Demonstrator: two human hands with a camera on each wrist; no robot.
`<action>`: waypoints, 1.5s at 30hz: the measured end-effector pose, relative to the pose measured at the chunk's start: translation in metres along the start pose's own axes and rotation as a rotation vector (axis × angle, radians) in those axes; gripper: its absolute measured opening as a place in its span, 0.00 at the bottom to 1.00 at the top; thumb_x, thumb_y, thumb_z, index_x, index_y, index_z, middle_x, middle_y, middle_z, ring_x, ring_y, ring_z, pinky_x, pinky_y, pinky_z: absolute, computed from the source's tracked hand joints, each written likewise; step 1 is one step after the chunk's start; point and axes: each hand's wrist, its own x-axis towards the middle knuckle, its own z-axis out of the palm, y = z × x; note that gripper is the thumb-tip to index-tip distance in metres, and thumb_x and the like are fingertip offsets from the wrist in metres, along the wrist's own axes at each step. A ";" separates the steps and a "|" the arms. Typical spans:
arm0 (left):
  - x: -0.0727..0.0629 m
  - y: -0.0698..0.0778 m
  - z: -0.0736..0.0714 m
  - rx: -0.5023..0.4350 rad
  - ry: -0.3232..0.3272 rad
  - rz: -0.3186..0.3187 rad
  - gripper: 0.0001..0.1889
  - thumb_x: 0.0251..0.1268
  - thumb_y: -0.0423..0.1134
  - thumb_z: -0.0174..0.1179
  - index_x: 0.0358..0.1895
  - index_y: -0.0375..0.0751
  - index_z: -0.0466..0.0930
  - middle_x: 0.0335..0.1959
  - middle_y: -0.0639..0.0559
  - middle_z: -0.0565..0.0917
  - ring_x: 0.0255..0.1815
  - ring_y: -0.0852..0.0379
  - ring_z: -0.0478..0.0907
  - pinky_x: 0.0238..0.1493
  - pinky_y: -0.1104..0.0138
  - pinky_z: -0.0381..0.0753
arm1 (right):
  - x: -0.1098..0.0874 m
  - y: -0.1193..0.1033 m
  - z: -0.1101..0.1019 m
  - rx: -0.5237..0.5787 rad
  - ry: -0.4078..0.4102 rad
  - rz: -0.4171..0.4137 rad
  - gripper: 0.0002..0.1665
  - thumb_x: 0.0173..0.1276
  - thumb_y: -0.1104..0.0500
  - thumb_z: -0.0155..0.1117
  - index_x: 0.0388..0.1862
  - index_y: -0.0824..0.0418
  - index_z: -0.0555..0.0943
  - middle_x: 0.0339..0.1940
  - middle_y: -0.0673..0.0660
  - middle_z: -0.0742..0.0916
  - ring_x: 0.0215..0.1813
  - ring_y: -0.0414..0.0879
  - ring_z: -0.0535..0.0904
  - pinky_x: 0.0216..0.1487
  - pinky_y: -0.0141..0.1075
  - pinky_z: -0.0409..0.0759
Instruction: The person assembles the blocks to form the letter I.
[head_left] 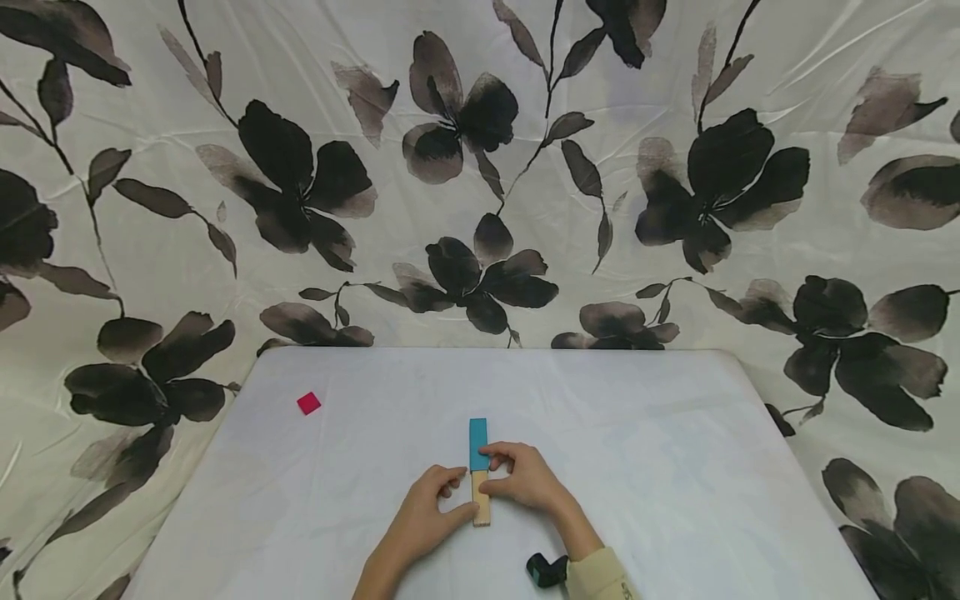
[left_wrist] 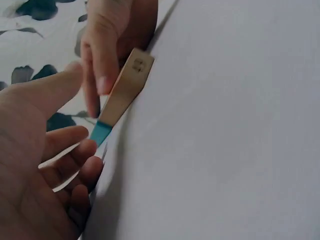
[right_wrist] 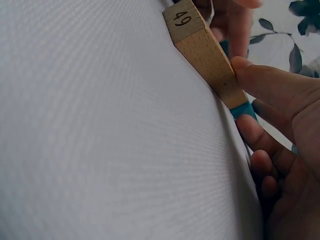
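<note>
A blue block point(head_left: 478, 435) and a plain wooden block point(head_left: 482, 515) lie end to end in one line on the white table, the blue one farther away. The number 49 is marked on the wooden block's near end point(right_wrist: 182, 19). My left hand point(head_left: 423, 517) is at the left side, its thumb by the wooden block and its index finger near where the blocks meet. From the right, my right hand point(head_left: 534, 479) touches the wooden block with its thumb and the blue block with its index finger. Neither hand wraps round a block.
A small red square piece point(head_left: 308, 403) lies at the table's far left. A black object point(head_left: 546, 571) sits beside the right sleeve point(head_left: 600, 575). The white tabletop point(head_left: 637, 450) ends at a floral cloth point(head_left: 480, 183) behind and at both sides.
</note>
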 end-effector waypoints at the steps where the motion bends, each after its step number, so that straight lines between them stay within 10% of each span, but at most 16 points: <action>1: 0.000 -0.003 -0.003 -0.009 0.016 -0.006 0.29 0.57 0.55 0.68 0.58 0.41 0.79 0.39 0.58 0.76 0.38 0.60 0.71 0.41 0.66 0.74 | 0.000 0.001 0.000 0.003 -0.002 0.001 0.29 0.53 0.55 0.78 0.55 0.57 0.82 0.34 0.49 0.83 0.29 0.41 0.68 0.31 0.32 0.68; 10: -0.001 -0.036 -0.065 0.094 0.162 -0.051 0.14 0.60 0.38 0.68 0.49 0.44 0.85 0.32 0.63 0.77 0.33 0.64 0.74 0.35 0.67 0.75 | 0.000 0.003 0.001 0.030 -0.009 -0.003 0.29 0.53 0.55 0.79 0.55 0.57 0.82 0.35 0.48 0.83 0.31 0.41 0.69 0.32 0.33 0.70; 23: 0.001 -0.086 -0.144 0.313 0.209 -0.122 0.14 0.63 0.40 0.64 0.51 0.41 0.83 0.38 0.51 0.80 0.38 0.53 0.78 0.40 0.55 0.78 | -0.002 0.003 0.000 0.013 -0.011 0.008 0.29 0.54 0.54 0.78 0.56 0.56 0.82 0.35 0.47 0.83 0.33 0.42 0.69 0.35 0.34 0.69; 45: 0.019 -0.133 -0.213 0.413 0.342 -0.196 0.17 0.62 0.42 0.64 0.52 0.38 0.80 0.43 0.42 0.78 0.42 0.44 0.75 0.37 0.51 0.72 | -0.001 0.002 -0.001 -0.005 -0.001 -0.005 0.30 0.54 0.54 0.77 0.57 0.57 0.82 0.35 0.47 0.83 0.33 0.43 0.69 0.35 0.35 0.69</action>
